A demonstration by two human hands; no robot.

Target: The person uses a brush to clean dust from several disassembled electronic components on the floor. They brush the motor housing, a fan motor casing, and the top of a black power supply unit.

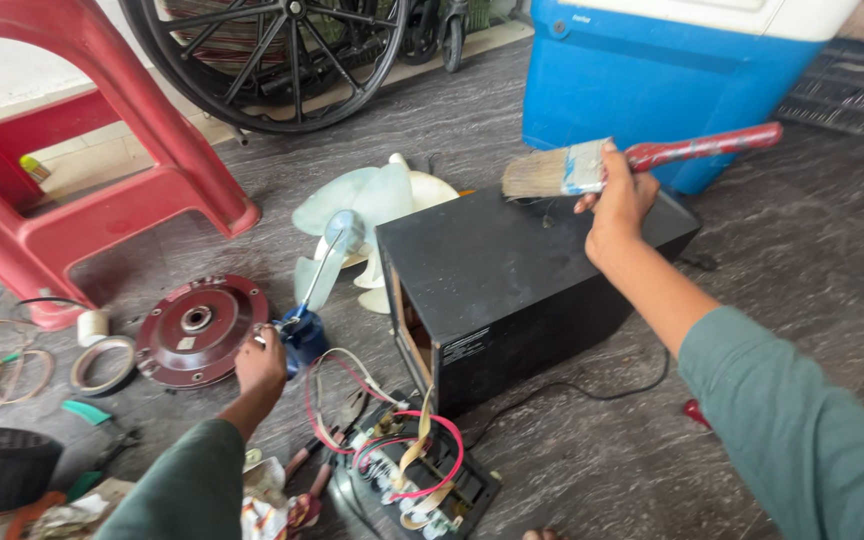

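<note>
Above the black box (512, 270), the right hand (620, 195) grips a paintbrush (592, 162), bristles angled to sweep its top; the left hand (260, 365) clutches a blue can (304, 335) upright.

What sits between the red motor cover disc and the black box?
In the head view, the left hand and a blue bottle with a thin spout lie between the red disc and the black box.

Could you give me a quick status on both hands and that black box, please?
Right hand grips brush over black box. Left hand on blue screwdriver. Loose wires at box front.
</note>
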